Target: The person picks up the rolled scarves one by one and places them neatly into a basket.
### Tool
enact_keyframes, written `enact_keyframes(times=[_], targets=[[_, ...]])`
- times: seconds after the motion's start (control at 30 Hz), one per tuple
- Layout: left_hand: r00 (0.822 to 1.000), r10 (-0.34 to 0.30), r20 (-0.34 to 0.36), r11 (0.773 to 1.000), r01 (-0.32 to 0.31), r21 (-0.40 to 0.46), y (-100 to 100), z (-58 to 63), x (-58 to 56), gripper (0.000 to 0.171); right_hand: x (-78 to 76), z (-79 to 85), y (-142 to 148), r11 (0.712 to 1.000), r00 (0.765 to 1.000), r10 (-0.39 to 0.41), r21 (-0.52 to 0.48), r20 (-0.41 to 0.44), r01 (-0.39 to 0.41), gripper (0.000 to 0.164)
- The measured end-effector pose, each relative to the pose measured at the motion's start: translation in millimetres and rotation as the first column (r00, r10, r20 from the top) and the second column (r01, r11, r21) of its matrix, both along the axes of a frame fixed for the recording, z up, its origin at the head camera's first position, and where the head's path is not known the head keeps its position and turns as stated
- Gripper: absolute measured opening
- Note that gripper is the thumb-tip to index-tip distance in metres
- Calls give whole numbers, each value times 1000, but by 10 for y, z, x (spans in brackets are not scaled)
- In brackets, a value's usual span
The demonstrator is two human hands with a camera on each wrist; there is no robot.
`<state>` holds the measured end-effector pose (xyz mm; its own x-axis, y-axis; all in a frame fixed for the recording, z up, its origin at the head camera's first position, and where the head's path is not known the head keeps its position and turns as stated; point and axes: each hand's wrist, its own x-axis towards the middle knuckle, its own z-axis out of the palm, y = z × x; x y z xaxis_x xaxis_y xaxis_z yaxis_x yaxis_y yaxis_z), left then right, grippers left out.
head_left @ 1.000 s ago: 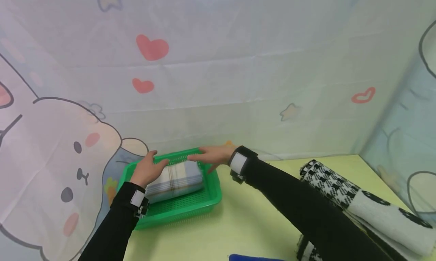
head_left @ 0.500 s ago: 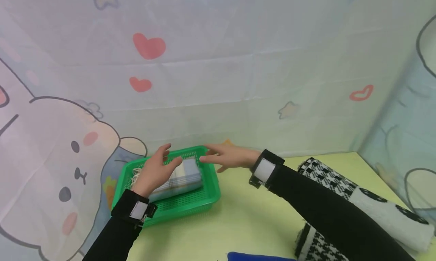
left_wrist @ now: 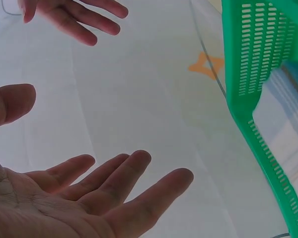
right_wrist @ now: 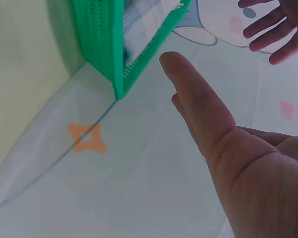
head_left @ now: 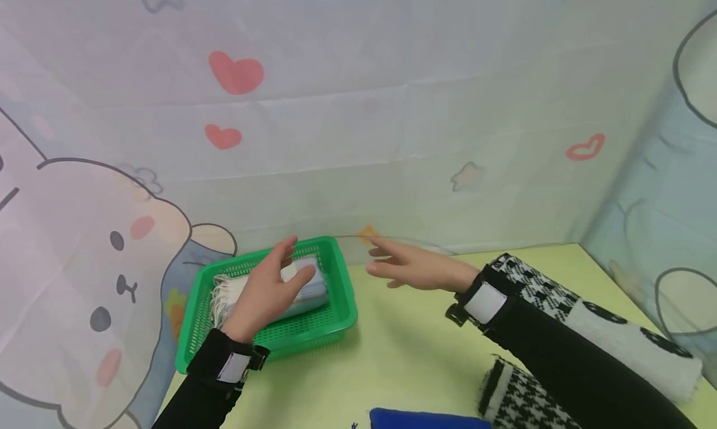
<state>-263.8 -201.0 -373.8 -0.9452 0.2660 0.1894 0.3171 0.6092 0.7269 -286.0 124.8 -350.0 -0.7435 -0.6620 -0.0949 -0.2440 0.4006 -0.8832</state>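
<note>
1. Green plastic basket (head_left: 313, 340), head view: it stands at the tabletop's (head_left: 403, 354) left, near the printed backdrop (head_left: 336, 136). Inside lies a folded plaid scarf (head_left: 317, 295) with a pale fringe. The left hand (head_left: 269, 295) partly covers it from our viewpoint; the right hand (head_left: 417, 266) hangs right of the basket, well apart. Both hold nothing, fingers loosely spread.
2. Head view, right side: a black-and-white folded textile (head_left: 543, 286) lies partly behind the right sleeve; a blue cloth (head_left: 426, 420) shows at the bottom edge.
3. Judging by these poses, the step in hand is letting go of the plaid scarf, which sits settled. The next move calls for bringing both hands clear of the rim. Compared with half a second ago, the right hand is farther from the basket and more fringe is uncovered; the scarf remains inside.
4. Left wrist view: the left palm faces up in frame, thumb wide of the fingers, touching nothing; basket and scarf fill the right edge.
5. Right wrist view: the right hand's fingers are extended, apart from the basket at upper left.
</note>
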Motion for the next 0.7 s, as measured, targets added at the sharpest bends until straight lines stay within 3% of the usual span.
enact_keyframes(times=[0.13,0.2,0.33,0.7], targets=[[999,12,38,1000,-11,-3,196,271,288,73,79,-58,122,1000,1000,-23,-12,-1,23,87],[998,16,54,1000,-16,-5,253,314,364,72,123,-86,177,999,999,-37,-14,-14,37,87],[997,8,72,1000,-9,11,316,304,443,70,229,-120,293,998,997,-68,-15,-37,67,86],[999,-28,26,999,27,44,440,130,566,68,548,-196,576,992,991,-122,-15,-45,122,80]])
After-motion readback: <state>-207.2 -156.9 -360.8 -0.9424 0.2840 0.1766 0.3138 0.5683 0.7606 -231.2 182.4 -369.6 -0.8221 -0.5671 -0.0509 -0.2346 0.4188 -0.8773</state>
